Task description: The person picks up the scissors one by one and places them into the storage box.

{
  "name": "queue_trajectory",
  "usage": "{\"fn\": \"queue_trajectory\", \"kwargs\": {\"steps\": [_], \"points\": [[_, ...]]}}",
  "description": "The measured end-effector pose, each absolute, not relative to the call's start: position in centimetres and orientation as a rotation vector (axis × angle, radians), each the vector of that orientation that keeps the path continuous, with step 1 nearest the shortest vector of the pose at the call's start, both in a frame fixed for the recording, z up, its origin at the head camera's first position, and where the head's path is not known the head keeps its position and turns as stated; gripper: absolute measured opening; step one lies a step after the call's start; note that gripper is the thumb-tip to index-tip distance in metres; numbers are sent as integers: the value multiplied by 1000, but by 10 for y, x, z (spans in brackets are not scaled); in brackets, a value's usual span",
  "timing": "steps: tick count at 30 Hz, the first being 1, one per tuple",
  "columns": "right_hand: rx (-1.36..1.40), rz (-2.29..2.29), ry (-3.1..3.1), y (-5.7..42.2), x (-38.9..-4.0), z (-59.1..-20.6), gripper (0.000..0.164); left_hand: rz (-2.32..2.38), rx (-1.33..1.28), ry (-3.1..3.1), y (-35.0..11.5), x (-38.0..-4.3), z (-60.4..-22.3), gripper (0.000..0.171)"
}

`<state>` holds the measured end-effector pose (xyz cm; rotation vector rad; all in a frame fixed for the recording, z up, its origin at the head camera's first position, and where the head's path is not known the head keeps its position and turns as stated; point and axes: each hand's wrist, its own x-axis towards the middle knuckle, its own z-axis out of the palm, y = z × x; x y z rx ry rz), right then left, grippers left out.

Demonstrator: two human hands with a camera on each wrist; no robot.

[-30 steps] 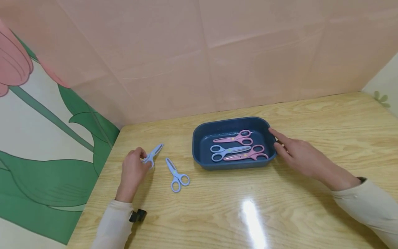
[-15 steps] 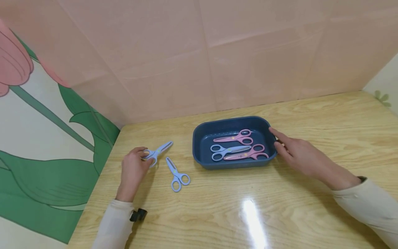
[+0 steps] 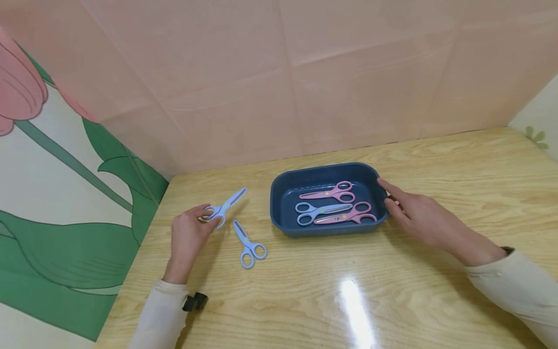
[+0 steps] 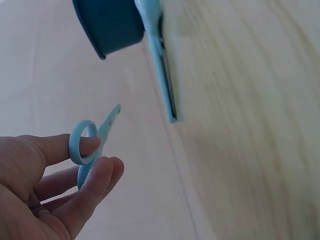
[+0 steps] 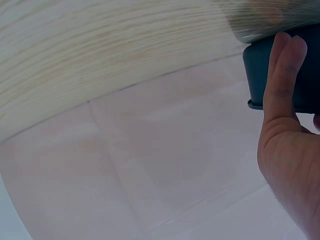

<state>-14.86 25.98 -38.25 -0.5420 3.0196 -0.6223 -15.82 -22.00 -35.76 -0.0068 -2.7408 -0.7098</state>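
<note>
My left hand [image 3: 187,237] pinches blue scissors [image 3: 234,198] by the handle loops, over the table's left side. Their blades point away and to the right; in the left wrist view a fingertip shows through one loop. Just right of that hand, a second blue pair of scissors [image 3: 245,242] lies flat, blades away from me. A dark blue rectangular bin [image 3: 327,232] holds two pink scissors [image 3: 327,195] and one blue pair. Against the bin's right end rests my right hand [image 3: 427,220], its fingers [image 5: 284,75] straight along the outer wall in the right wrist view.
The wood-grain table [image 3: 296,300] meets a pinkish covered wall [image 3: 296,87] behind the bin. To the left stands a panel [image 3: 78,232] with a printed tulip. A small black device [image 3: 195,301] sits at my left wrist.
My left hand has lifted the blue scissors off the table, and they have shifted right and away from me. The right hand and the bin stay in place.
</note>
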Motion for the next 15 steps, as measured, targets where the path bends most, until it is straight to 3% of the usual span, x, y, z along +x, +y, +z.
{"fn": "queue_trajectory", "kwargs": {"steps": [4, 15], "points": [[-549, -629, 3025, 261, -149, -382, 57, -817, 17, -2761, -212, -156, -352, 42], [-547, -628, 3014, 261, -150, -383, 57, -955, -31, -2755, -189, -149, -336, 41]]}}
